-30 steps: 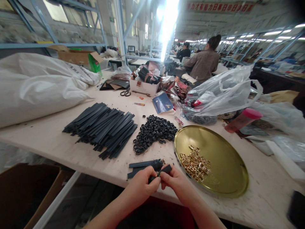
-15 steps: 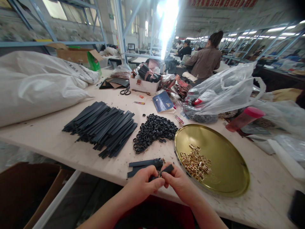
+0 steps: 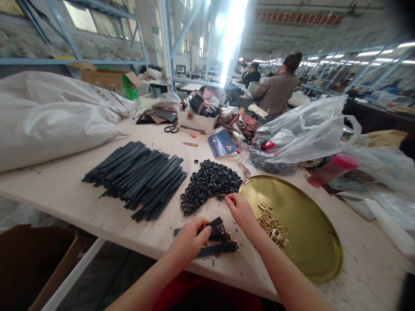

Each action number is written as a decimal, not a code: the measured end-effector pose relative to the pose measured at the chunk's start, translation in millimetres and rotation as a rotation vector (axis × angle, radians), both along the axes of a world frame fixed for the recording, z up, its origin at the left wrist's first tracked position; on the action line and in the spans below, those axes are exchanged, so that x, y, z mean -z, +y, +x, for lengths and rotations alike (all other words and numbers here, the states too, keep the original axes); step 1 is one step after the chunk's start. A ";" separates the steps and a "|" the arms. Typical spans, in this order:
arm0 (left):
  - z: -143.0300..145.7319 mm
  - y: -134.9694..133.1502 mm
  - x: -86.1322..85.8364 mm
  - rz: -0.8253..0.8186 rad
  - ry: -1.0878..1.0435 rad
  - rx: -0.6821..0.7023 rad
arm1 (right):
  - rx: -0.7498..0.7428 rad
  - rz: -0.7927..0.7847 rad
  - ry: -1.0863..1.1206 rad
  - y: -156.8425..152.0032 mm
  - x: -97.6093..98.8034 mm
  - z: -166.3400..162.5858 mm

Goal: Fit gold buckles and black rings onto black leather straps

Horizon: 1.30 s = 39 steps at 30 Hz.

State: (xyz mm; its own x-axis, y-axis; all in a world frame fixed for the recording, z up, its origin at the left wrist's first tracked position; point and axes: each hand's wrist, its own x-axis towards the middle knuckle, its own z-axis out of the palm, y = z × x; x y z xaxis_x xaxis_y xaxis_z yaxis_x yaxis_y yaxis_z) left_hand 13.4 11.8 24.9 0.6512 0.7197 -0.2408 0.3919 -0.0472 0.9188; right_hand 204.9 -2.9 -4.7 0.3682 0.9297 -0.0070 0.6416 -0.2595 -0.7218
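My left hand [image 3: 194, 237] is closed around a black strap [image 3: 216, 222], whose flat end sticks out past the thumb. Under and beside it, several black straps with gold buckles [image 3: 227, 247] lie at the table's front edge. At the near right side of a heap of small black loops [image 3: 210, 183], my right hand [image 3: 240, 209] has its fingertips pinched together, right beside a loop lying there. Whether anything is between those fingertips is too small to make out. Gold buckles [image 3: 272, 226] lie on a round gold tray [image 3: 311, 216], partly behind my right forearm.
A stack of black strips [image 3: 136, 179] lies left of the loops. Farther back are scissors [image 3: 171, 128], a blue notebook [image 3: 222, 143], a filled white box [image 3: 196, 122] and a clear plastic bag [image 3: 301, 129]. A pink-lidded bottle [image 3: 333, 169] lies at right, a white sack [image 3: 55, 121] at left.
My hands have parted. The left keeps a strap and sits over the buckled straps; the right has moved up and away to the edge of the loop heap. The view has tilted slightly.
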 end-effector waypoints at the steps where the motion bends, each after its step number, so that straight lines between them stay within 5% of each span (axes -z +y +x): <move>1: 1.2 3.2 2.8 0.000 0.005 -0.033 | 0.030 0.002 -0.035 12.1 4.7 6.0; 5: 2.5 14.9 12.6 -0.037 0.016 -0.107 | 0.063 -0.010 -0.090 36.8 13.8 13.8; 10: 1.8 18.3 3.5 0.055 0.007 -0.206 | -0.006 0.013 0.058 11.6 0.4 -4.7; 13: 7.0 15.1 -5.2 0.081 -0.026 -0.227 | -0.070 0.021 0.367 -13.7 -11.6 -24.9; 17: 9.2 8.7 -7.9 0.118 0.013 -0.082 | 0.026 0.115 0.954 -37.0 -19.3 -42.6; 23: -0.5 3.9 -11.9 0.172 0.181 0.099 | -0.074 0.064 0.902 -52.7 -21.6 -44.5; 32: -3.1 -13.8 -19.9 0.099 -0.099 0.040 | -0.021 0.096 1.008 -62.3 -28.7 -63.1; 39: -3.7 -13.5 -19.3 -0.055 -0.087 -0.024 | 0.029 0.128 1.389 -66.0 -29.7 -56.3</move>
State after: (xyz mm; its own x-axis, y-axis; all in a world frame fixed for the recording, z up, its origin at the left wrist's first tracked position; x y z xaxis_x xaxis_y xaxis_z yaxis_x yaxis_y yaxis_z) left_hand 9.7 -1.8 44.2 0.6544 0.7224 -0.2235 0.3109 0.0124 0.9504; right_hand 148.6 -68.9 25.0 0.1497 0.9438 -0.2946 -0.6147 -0.1445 -0.7754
